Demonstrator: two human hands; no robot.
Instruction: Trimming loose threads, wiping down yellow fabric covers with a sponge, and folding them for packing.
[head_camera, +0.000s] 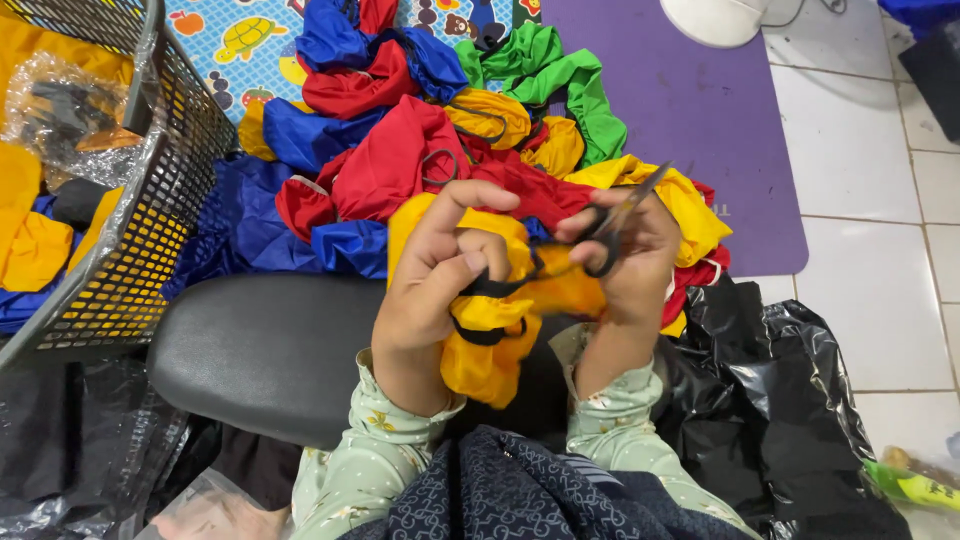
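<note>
My left hand (435, 275) grips a yellow cloth piece (490, 350) with a black elastic cord, pinching the cord between thumb and fingers. My right hand (630, 265) holds black-handled scissors (615, 225), blades pointing up and right, close to the cord. Both hands are over the front of a black cushion (265, 345). Beyond them lies a heap of red, blue, yellow and green cloth pieces (400, 150).
A wire mesh basket (160, 230) with yellow and blue cloth stands at the left. A black plastic bag (790, 400) lies at the right on white floor tiles. A purple mat (700, 100) and a patterned play mat (235, 45) lie beyond the heap.
</note>
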